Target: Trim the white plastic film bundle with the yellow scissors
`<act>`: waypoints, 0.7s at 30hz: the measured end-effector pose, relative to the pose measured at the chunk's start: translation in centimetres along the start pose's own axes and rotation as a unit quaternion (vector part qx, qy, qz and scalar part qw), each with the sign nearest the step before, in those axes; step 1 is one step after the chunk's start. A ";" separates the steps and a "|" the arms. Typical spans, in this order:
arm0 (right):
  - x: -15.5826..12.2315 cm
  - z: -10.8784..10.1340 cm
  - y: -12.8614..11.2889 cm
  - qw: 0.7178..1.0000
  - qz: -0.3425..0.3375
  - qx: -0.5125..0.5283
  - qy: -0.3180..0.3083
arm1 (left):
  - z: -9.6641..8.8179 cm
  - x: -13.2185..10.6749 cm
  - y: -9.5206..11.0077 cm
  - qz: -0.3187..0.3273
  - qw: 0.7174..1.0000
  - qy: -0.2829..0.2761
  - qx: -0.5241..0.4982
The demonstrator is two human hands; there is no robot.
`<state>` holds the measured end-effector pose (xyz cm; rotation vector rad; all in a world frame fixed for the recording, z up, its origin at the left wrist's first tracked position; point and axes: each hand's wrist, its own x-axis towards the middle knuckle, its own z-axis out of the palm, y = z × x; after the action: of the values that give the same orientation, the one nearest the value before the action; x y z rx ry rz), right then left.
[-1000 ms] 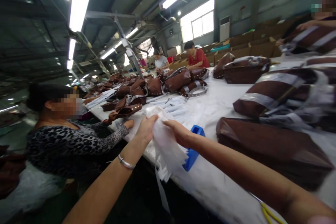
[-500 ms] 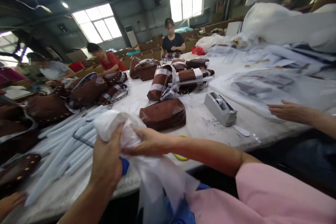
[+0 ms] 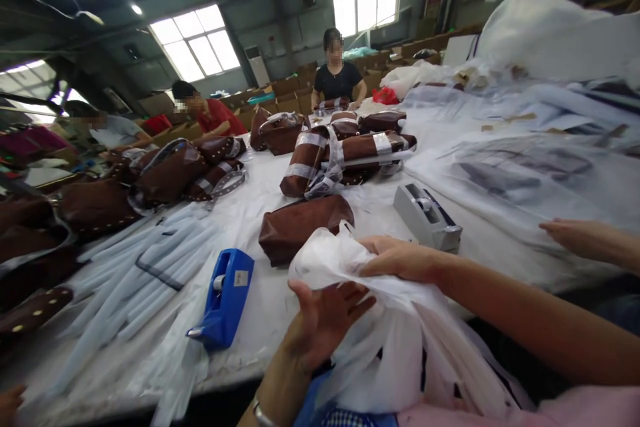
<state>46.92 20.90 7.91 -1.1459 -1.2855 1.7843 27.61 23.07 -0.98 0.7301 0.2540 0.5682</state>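
Observation:
My right hand (image 3: 397,257) is closed on a bunched-up, thin white plastic sheet (image 3: 395,333), which hangs down over the table's front edge toward my lap. My left hand (image 3: 327,320) is open just beneath the bunched end, palm up and fingers spread; whether it touches the sheet I cannot tell. Behind the bunch lies a brown leather bag (image 3: 303,227). A blue tape dispenser (image 3: 227,297) stands to the left of my left hand, and a grey tape dispenser (image 3: 427,217) stands beyond my right hand.
Several wrapped brown bags (image 3: 345,157) lie mid-table, with more brown bags (image 3: 165,173) piled left. Pale rolled tubes (image 3: 150,280) cover the near left. At right are clear plastic bags (image 3: 520,167) and another person's hand (image 3: 575,235). Co-workers sit across and to the left.
Both hands have moved right with the white plastic sheet. My left hand has let go and opened out. The blue tape dispenser, mostly hidden before, now shows fully.

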 end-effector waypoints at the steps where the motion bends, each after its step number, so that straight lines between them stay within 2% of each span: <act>1: -0.3 -0.1 0.2 1.000 0.007 -0.002 -0.001 | 0.2 1.3 0.3 0.030 0.999 0.034 0.000; 3: -1.1 -0.5 0.8 1.000 0.024 -0.013 0.008 | 0.7 3.9 1.3 0.081 0.993 0.081 -0.026; 4: -1.5 -0.8 1.1 0.999 0.031 -0.013 0.015 | 0.9 5.1 1.8 0.098 0.990 0.085 -0.051; 8: -3.3 -2.7 2.1 0.998 0.030 0.032 0.052 | 1.4 9.4 4.1 0.127 0.983 0.047 -0.124; 14: -6.2 -5.3 3.3 0.992 0.017 0.064 0.112 | 3.1 16.0 8.1 0.196 0.974 0.029 -0.111; 16: -6.7 -6.2 4.0 0.985 0.006 0.053 0.163 | 4.2 18.9 8.9 0.188 0.978 0.041 -0.084; 18: -6.5 -7.4 5.3 0.974 0.004 0.041 0.224 | 5.1 22.4 9.0 0.154 0.985 0.072 -0.030; 20: -5.7 -9.0 7.3 0.958 0.021 0.035 0.283 | 5.2 26.1 8.1 0.084 0.988 0.103 0.082; 21: -5.0 -9.8 8.5 0.951 0.031 0.037 0.306 | 4.9 27.8 7.3 0.034 0.980 0.113 0.158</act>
<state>57.84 17.68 -0.12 -1.5473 -0.8104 1.3351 49.54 40.66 6.93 0.9859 0.5409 0.6861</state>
